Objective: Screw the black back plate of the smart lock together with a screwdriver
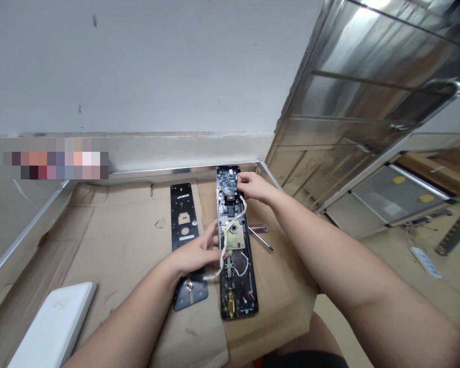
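White box (53, 327) lies left of the open case (239, 286), beyond the black plate (177, 230). The left hand (199, 251) has its thumb against the white cable (225, 245); a light touch should avoid strain. The right hand (255, 185) has its fingertips together at the circuit board (227, 180); I cannot tell what either grips.

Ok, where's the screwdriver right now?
In the head view, the screwdriver lies on the brown covering, just right of the long black housing, its tip angled away from it.
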`<act>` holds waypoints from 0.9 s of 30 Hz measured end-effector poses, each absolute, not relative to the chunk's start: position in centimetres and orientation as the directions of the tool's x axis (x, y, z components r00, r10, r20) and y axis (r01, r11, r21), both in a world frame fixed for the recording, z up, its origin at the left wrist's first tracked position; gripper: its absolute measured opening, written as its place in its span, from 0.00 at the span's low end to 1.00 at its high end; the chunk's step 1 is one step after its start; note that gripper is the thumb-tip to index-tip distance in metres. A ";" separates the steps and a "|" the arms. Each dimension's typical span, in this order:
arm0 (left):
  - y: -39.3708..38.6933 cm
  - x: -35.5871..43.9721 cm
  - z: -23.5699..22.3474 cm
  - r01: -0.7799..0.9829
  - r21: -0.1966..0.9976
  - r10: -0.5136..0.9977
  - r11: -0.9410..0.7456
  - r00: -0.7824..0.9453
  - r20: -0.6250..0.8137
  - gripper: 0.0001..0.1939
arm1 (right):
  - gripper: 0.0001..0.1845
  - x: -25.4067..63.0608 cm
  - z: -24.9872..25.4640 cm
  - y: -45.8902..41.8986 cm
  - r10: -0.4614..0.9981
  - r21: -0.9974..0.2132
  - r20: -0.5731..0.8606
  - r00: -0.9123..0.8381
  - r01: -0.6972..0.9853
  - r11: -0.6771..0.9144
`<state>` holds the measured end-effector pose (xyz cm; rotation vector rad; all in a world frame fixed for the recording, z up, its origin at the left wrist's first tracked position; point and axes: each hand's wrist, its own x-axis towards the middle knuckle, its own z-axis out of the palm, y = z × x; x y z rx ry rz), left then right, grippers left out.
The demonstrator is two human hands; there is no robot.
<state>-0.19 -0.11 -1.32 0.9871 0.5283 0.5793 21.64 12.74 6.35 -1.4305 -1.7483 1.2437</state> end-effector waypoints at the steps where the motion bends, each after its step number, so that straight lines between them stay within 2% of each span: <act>1: -0.1 -0.2 -1.4 -0.211 0.879 0.666 0.428 0.731 -0.149 0.53 | 0.10 21.6 6.4 12.7 0.952 -0.896 -0.133 -0.275 0.444 0.003; 6: -0.1 -0.1 -1.0 -0.212 0.875 0.664 0.435 0.732 -0.153 0.52 | 0.08 21.8 6.8 12.5 0.952 -0.850 -0.117 -0.281 0.524 0.050; 11: -0.1 -0.1 -0.8 -0.185 0.891 0.685 0.415 0.707 -0.172 0.52 | 0.05 21.9 7.9 11.3 0.963 -0.702 0.014 -0.269 0.683 0.201; 13: -0.2 -0.1 -1.0 -0.186 0.899 0.697 0.395 0.698 -0.162 0.50 | 0.04 21.7 8.5 10.6 0.964 -0.605 0.079 -0.253 0.757 0.248; 15: -0.2 -0.1 -1.2 -0.200 0.905 0.707 0.376 0.693 -0.141 0.49 | 0.06 21.2 9.0 9.9 0.963 -0.449 0.115 -0.243 0.852 0.268; 17: -0.3 0.1 -1.5 -0.217 0.906 0.714 0.364 0.690 -0.121 0.51 | 0.11 20.8 9.3 9.3 0.962 -0.266 0.112 -0.249 0.925 0.270; 19: -0.3 0.3 -1.6 -0.227 0.908 0.716 0.352 0.690 -0.105 0.55 | 0.13 20.4 9.3 9.0 0.963 -0.165 0.079 -0.258 0.949 0.268; 22: -0.4 0.5 -1.4 -0.211 0.916 0.718 0.343 0.687 -0.111 0.56 | 0.10 19.9 9.1 8.8 0.967 -0.133 0.063 -0.247 0.958 0.253; 27: -0.5 0.5 -0.9 -0.159 0.929 0.727 0.334 0.670 -0.147 0.55 | 0.11 19.6 8.7 9.2 0.968 -0.111 0.084 -0.237 0.963 0.246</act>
